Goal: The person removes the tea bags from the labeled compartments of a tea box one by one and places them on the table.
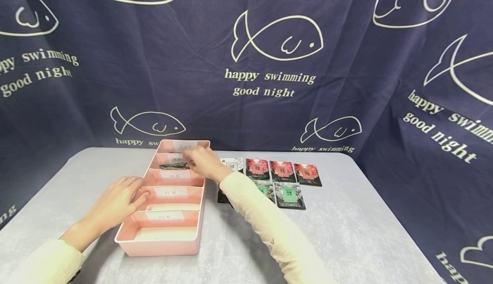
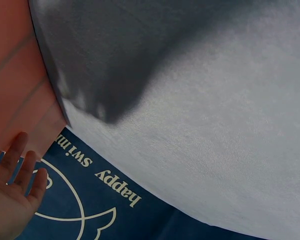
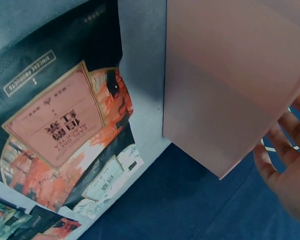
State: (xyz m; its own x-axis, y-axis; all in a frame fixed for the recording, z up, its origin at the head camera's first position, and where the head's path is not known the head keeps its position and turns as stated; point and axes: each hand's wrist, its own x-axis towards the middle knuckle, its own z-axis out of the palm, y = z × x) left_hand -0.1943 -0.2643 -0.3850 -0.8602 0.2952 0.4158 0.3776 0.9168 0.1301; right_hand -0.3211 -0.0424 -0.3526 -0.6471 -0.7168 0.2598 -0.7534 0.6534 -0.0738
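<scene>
A pink divided box (image 1: 161,247) with white paper labels stands on the table, left of centre. My left hand (image 1: 121,198) rests on its left rim, fingers over the edge; in the left wrist view that hand (image 2: 12,200) shows its fingers apart. My right hand (image 1: 206,162) reaches over the right rim into a far compartment. There it pinches the right end of a dark, shiny tea packet (image 1: 173,165); its fingertips are partly hidden. In the right wrist view, the fingers of this hand (image 3: 290,165) pass behind the box wall (image 3: 225,100).
Right of the box lie several flat tea packets: red-labelled ones (image 1: 283,171) at the back and green-labelled ones (image 1: 289,195) in front. A white-patterned packet (image 1: 234,163) lies nearest the box, partly behind my right arm. A dark blue fish-print cloth (image 1: 269,117) hangs behind the table.
</scene>
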